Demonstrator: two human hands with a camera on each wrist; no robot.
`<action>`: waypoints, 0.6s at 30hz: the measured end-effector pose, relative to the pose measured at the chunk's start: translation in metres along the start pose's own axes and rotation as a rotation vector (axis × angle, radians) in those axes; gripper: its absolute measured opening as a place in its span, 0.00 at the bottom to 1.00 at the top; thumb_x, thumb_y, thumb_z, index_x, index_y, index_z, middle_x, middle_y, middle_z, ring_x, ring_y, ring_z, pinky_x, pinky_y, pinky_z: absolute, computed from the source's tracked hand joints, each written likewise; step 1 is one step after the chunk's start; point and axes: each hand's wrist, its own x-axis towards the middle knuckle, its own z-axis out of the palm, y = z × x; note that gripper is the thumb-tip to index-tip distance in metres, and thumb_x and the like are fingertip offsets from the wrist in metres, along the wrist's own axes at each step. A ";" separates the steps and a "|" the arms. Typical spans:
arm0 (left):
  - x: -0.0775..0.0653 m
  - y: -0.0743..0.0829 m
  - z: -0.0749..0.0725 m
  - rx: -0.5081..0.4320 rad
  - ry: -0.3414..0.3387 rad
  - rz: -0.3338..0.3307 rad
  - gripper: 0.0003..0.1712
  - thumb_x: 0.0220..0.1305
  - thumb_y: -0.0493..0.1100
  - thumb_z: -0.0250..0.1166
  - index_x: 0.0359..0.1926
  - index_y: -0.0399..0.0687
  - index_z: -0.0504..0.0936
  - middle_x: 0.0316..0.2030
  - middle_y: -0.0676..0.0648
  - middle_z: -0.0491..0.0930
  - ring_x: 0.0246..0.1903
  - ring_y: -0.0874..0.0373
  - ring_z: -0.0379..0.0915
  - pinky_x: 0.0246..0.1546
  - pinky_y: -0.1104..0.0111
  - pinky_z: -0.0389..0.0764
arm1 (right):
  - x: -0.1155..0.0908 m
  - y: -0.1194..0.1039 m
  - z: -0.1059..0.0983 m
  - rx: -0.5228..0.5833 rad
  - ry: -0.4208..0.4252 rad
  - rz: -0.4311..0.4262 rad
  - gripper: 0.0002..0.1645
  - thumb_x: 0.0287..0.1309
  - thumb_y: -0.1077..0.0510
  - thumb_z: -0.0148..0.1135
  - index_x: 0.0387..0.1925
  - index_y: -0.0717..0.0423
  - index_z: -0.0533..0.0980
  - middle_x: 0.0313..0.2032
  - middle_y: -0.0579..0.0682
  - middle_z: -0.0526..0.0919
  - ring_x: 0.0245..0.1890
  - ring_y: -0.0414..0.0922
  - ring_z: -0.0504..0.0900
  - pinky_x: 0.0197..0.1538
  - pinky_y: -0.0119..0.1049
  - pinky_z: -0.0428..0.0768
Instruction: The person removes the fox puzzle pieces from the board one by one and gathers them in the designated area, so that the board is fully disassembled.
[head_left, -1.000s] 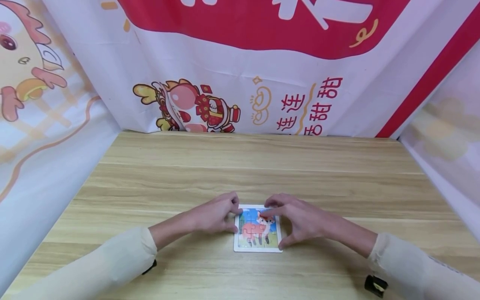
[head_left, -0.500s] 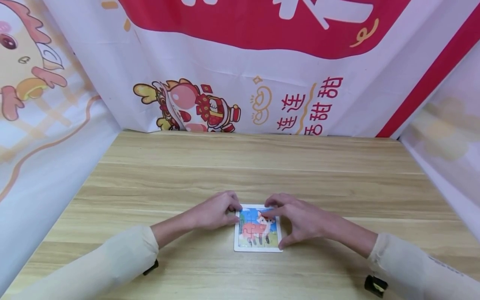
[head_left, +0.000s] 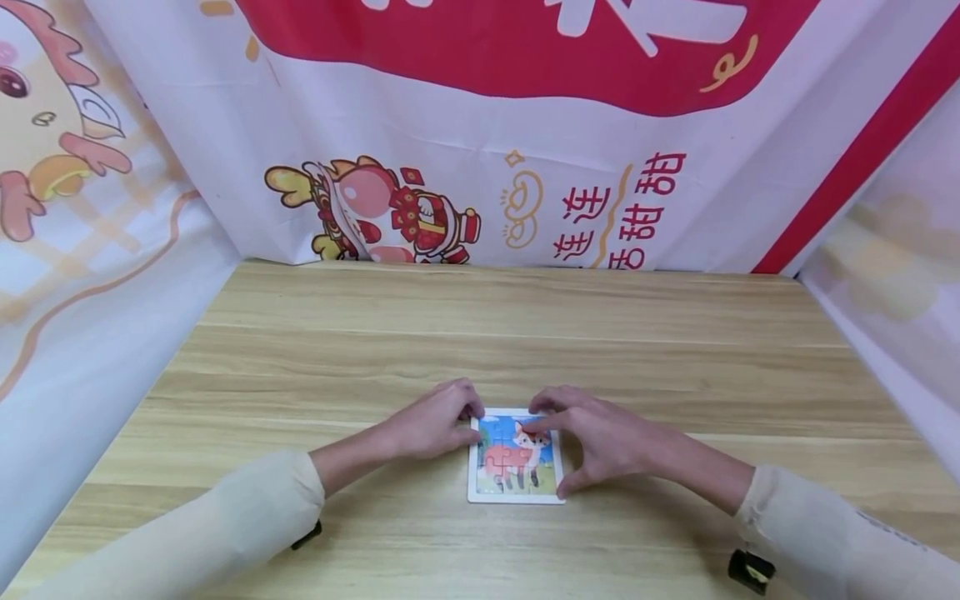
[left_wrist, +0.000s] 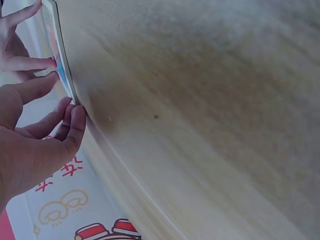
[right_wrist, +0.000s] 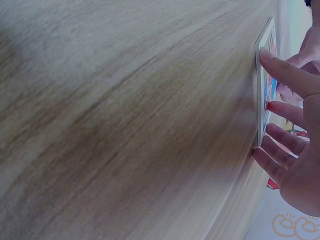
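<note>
A square jigsaw puzzle (head_left: 517, 460) with a white frame and a fox picture lies on the wooden table, its pieces fitted together. At its upper left corner my left hand (head_left: 435, 423) holds the board, thumb on the left edge and curled fingers by the corner. My right hand (head_left: 606, 435) spans the right side: the thumb grips the lower right corner, the index finger touches the picture near the fox's head, and other fingers bend at the top edge. In the left wrist view the puzzle (left_wrist: 64, 56) shows edge-on, and the right wrist view shows its near edge (right_wrist: 259, 95).
Bare wood tabletop (head_left: 480, 333) surrounds the puzzle. Behind it hangs a white and red printed cloth (head_left: 450, 125) with cartoon figures and red characters. More printed cloth (head_left: 97, 308) closes off the left side, and pale cloth (head_left: 892, 275) the right.
My left hand has shifted slightly up and right along the puzzle's left edge, its thumb moving from mid-edge toward the upper corner. The right hand and puzzle have stayed in place.
</note>
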 end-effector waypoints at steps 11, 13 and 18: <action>0.003 0.004 0.007 0.009 0.033 -0.039 0.18 0.55 0.38 0.80 0.41 0.35 0.83 0.41 0.48 0.77 0.43 0.54 0.74 0.51 0.60 0.80 | -0.001 0.000 0.000 0.003 -0.001 0.004 0.49 0.43 0.42 0.85 0.68 0.47 0.78 0.67 0.53 0.72 0.67 0.52 0.69 0.68 0.53 0.73; 0.004 0.005 0.008 0.006 0.025 -0.034 0.16 0.55 0.37 0.80 0.40 0.36 0.83 0.40 0.48 0.76 0.42 0.55 0.74 0.49 0.61 0.81 | -0.001 0.000 -0.001 0.006 -0.004 0.006 0.49 0.43 0.42 0.85 0.68 0.47 0.77 0.67 0.53 0.72 0.67 0.51 0.69 0.68 0.53 0.74; 0.004 0.008 0.007 0.020 0.034 -0.028 0.17 0.55 0.38 0.81 0.40 0.35 0.83 0.40 0.48 0.77 0.42 0.55 0.75 0.48 0.62 0.81 | -0.001 -0.002 -0.001 0.004 0.006 0.011 0.48 0.43 0.42 0.85 0.67 0.48 0.78 0.67 0.53 0.72 0.66 0.51 0.70 0.67 0.53 0.74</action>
